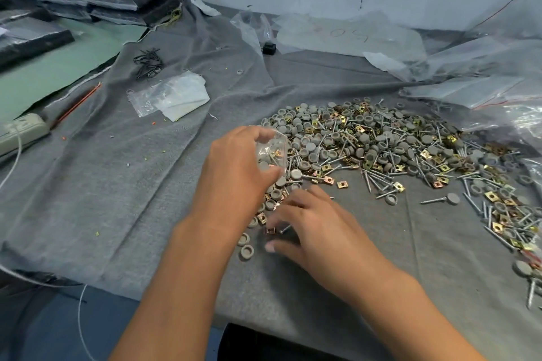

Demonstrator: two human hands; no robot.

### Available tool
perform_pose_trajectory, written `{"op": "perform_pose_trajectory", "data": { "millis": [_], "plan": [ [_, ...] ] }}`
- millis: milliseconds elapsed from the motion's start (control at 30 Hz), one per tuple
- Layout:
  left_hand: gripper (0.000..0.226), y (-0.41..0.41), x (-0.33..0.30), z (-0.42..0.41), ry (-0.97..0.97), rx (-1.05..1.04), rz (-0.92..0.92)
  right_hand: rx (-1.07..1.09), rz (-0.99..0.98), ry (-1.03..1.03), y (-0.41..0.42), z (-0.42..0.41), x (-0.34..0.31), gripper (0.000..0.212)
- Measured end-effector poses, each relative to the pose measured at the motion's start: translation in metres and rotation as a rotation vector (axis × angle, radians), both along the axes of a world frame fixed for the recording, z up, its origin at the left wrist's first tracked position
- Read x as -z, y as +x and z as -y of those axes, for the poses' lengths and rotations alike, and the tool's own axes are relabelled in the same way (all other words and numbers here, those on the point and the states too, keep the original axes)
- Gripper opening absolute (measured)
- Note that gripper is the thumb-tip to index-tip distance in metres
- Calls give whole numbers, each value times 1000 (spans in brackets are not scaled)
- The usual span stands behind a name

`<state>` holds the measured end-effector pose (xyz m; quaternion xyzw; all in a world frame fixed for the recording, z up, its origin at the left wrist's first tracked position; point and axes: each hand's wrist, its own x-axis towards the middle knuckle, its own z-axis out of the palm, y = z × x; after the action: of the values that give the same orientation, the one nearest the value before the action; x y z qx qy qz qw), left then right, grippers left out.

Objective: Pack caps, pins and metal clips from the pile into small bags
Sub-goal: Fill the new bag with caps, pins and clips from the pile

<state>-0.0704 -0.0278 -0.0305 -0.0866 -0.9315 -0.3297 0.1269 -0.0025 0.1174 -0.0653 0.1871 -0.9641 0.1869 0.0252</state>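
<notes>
Spare bags (173,95): flat clear stack, left of centre, on the grey cloth (117,179) covering the bench.
Left hand (234,167): at frame centre, clenched around a small bag (271,152); mouth faces right toward the pile; a few caps and a clip visible inside.
Right hand (311,223): lower centre, fingers curled down over loose parts; a copper-coloured clip (269,230) and a pin lie at the fingertips. Motion blur; whether anything is gripped cannot be told.
Pile (381,143): mixed grey caps, pins and clips, right of centre, curving to the lower right edge.
Procedure: keep the bag mouth open and just beside the picked parts; collect one complete set before lifting; feed pins head first to avoid piercing the film.
</notes>
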Motion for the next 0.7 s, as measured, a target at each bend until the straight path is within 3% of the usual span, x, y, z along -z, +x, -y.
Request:
{"op": "perform_pose_trajectory", "data": {
  "millis": [133,233,333,433,700],
  "plan": [
    [56,2,1,-1,-11,8,-6,-20,-30,4,-1,0,3,11],
    [56,2,1,1,-30,6,4,122,-13,-340,-5,-5,-3,9],
    [55,2,0,0,-56,36,10,183,-263,-576,-13,-9,-17,7],
    [55,3,0,-2,-88,72,19,192,-435,-577,-23,-7,-22,14],
    [55,4,-1,-4,-76,107,26,241,-449,-646,-29,-7,-20,11]
  ]
}}
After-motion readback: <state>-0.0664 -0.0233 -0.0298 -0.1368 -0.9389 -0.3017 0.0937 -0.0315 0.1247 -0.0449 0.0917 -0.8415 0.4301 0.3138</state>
